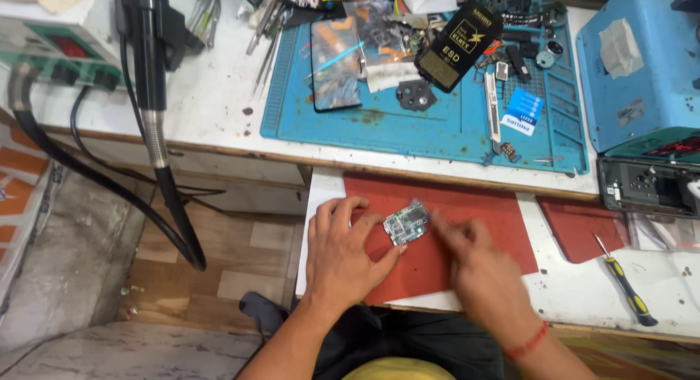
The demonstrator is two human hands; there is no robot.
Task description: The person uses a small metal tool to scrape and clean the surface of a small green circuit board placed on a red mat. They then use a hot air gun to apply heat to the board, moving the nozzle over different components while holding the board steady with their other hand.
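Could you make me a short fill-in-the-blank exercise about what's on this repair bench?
1. Both hands, left hand and right hand, meet at a small circuit board over a ____ mat.
2. The dark phone lies on the ____ work mat.
3. The screwdriver has a yellow and ____ handle.

Missing words: red; blue; black

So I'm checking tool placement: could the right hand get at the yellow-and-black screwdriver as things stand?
Probably yes. The screwdriver lies in the open on the white bench, to the right of the right hand, with nothing between them; the hand is blurred beside the small circuit board.
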